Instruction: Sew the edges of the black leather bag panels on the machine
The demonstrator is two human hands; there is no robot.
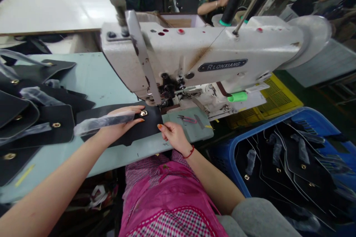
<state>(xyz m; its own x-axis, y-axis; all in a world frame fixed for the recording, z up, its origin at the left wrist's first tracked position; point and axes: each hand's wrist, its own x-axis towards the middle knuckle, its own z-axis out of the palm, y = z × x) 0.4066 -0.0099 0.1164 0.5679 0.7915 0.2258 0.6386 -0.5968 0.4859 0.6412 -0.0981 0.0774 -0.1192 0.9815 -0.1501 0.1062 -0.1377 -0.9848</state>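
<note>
A black leather-like panel (150,127) with a gold clasp (144,113) lies on the sewing machine's bed, its far edge by the presser foot (164,103). My left hand (118,126) rests on the panel with fingers stretched out, the thumb and forefinger on either side of the clasp. A strip wrapped in clear plastic (102,121) extends over the back of that hand. At the panel's right edge, my right hand (175,136) is closed, thumb and finger pinching the edge. Pink-handled thread snips (187,119) lie just beyond the right hand.
The white sewing machine (172,52) stands across the table in front of me. Black panels with clasps and wrapped strips pile up at left (52,118). A blue basket (236,148) on the right holds similar pieces. A yellow crate (283,92) sits behind it; people work beyond.
</note>
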